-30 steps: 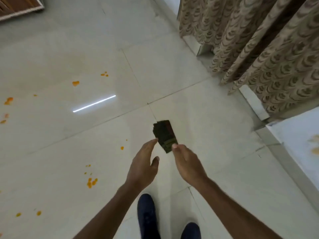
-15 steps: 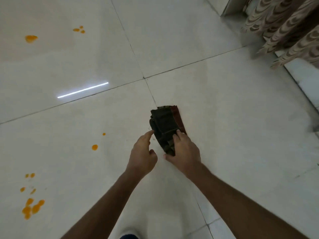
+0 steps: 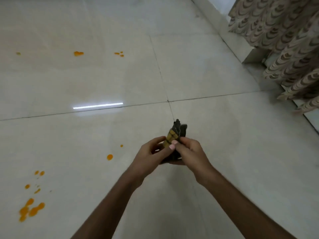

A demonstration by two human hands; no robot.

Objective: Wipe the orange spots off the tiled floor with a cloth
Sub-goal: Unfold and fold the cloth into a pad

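A small dark cloth (image 3: pixel 177 131) with an orange-yellow stained patch is bunched up in front of me, above the pale tiled floor (image 3: pixel 224 135). My left hand (image 3: pixel 150 152) and my right hand (image 3: pixel 188 150) both pinch it, fingers closed around its lower part. Orange spots mark the floor to the left: one round spot (image 3: pixel 109 157) nearest my hands, a big smeared cluster (image 3: pixel 31 209) at the lower left, and small spots (image 3: pixel 78 53) farther off.
A patterned beige curtain (image 3: pixel 283 40) hangs at the right, reaching the floor beside a white skirting ledge (image 3: pixel 229 37). A bright strip of light reflects on the tiles (image 3: pixel 98 105). Dark grout lines cross just beyond my hands.
My left hand has joined the right on the cloth, and the flat folded cloth is now bunched upright, showing a stained side. The view has tilted up, bringing the curtain back in.
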